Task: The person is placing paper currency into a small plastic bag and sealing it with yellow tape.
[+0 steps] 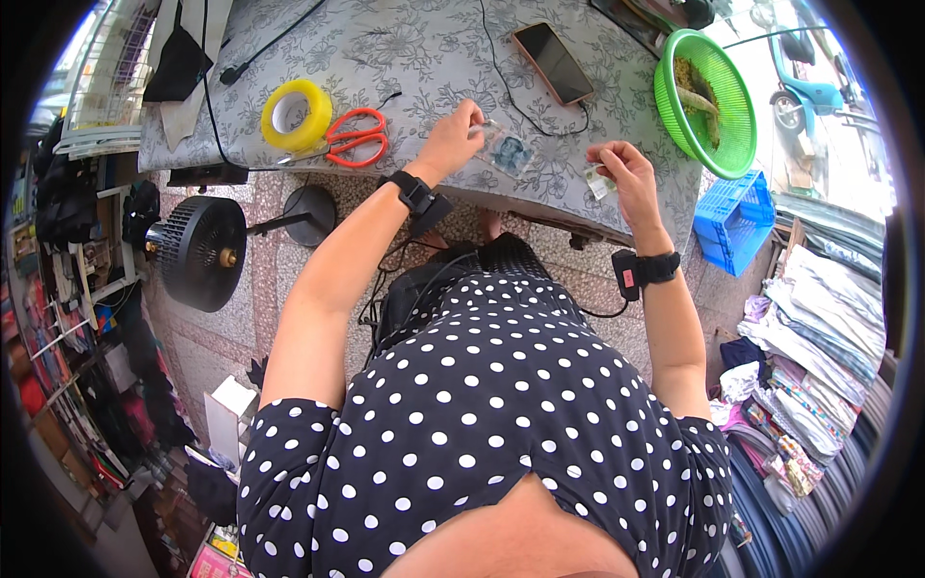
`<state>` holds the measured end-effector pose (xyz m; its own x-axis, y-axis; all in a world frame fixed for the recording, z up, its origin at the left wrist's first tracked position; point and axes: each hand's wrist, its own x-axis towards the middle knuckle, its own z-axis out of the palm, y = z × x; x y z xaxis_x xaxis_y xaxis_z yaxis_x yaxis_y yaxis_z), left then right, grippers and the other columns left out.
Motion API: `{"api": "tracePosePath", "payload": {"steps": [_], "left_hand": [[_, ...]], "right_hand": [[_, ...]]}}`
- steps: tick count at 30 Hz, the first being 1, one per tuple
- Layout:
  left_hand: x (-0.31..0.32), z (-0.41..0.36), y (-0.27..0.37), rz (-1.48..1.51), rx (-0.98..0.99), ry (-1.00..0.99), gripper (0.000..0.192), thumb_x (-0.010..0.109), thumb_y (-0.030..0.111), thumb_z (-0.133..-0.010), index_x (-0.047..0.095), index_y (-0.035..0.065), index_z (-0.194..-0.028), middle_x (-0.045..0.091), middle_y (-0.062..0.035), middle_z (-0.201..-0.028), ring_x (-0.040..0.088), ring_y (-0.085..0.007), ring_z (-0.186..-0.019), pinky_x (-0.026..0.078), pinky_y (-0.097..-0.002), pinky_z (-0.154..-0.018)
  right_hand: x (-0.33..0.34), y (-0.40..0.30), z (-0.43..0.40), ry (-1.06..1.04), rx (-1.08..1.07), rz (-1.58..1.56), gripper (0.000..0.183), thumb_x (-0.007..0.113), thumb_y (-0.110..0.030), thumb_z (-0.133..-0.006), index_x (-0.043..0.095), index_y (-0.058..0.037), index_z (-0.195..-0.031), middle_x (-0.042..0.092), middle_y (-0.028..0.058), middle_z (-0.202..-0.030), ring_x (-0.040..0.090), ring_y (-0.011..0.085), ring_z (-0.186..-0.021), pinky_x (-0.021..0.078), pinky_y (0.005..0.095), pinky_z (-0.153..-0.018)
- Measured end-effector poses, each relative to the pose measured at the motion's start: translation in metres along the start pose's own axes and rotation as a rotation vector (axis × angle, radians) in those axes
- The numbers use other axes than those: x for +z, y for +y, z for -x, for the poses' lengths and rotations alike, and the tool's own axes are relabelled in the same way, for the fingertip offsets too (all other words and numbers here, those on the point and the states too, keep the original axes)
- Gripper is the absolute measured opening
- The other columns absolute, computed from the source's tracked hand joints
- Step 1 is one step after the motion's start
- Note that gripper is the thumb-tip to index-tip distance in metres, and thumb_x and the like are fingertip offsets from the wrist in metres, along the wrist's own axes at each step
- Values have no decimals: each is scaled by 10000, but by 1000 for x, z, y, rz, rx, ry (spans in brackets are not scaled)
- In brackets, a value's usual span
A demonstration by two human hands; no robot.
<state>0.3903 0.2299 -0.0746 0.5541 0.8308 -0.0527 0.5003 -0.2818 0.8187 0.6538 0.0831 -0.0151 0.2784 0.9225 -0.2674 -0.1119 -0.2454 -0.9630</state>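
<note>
My left hand (454, 139) pinches the left end of a blue-grey banknote (511, 153) with a printed portrait. The note lies over the near part of the table, and its edges look clear and shiny, perhaps from tape or plastic. To the right, near the table's front edge, my right hand (627, 173) holds a small greenish piece of printed paper (598, 183), possibly part of a banknote, between thumb and fingers. A gap separates the two pieces.
A patterned cloth covers the table (405, 43). Left of my hands lie yellow tape (323, 115) and orange-handled scissors (359, 160). A corded phone (553, 63) lies beyond. At right are a green basket (744, 130) and a blue crate (730, 242); a black fan (209, 253) stands left.
</note>
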Motion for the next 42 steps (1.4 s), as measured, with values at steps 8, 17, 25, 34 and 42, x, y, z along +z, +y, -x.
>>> {"api": "tracePosePath", "payload": {"steps": [8, 17, 25, 34, 42], "left_hand": [[-38, 45, 20, 304, -113, -382, 323, 537, -10, -821, 601, 27, -1136, 643, -14, -962, 557, -59, -847, 465, -226, -748], [-69, 100, 25, 742, -214, -571, 285, 528, 3, -873, 582, 13, -1153, 628, -5, -1060, 558, -70, -984, 445, -253, -888], [-66, 103, 21, 769, -268, -564, 273, 529, 19, -884, 586, 17, -1151, 621, -13, -1086, 558, -77, -995, 444, -257, -893], [-61, 91, 31, 771, -372, -591, 261, 538, 41, -890, 590, 26, -1146, 622, -17, -1087, 561, -87, -1008, 437, -263, -914], [-45, 73, 34, 855, -247, -561, 276, 544, 31, -876, 598, 41, -1147, 620, -14, -1085, 566, -88, -1000, 446, -258, -897]], "right_hand": [[22, -3, -17, -75, 63, -1, 149, 557, -169, -948, 592, -28, -983, 691, 88, -1001, 666, 153, -906, 488, 241, -752], [84, 29, -51, -332, 247, 82, 174, 566, -171, -938, 598, -10, -996, 702, 84, -950, 687, 166, -822, 497, 228, -671], [111, 61, -79, -96, -159, 767, 215, 690, -222, -752, 635, -45, -863, 658, 95, -707, 650, 257, -669, 501, 358, -635], [117, 68, -71, 3, -215, 912, 150, 652, -207, -790, 572, -91, -842, 642, 89, -702, 641, 318, -718, 492, 418, -632], [117, 68, -71, 15, -207, 940, 144, 647, -224, -790, 607, -91, -825, 658, 102, -720, 643, 331, -728, 499, 435, -654]]}}
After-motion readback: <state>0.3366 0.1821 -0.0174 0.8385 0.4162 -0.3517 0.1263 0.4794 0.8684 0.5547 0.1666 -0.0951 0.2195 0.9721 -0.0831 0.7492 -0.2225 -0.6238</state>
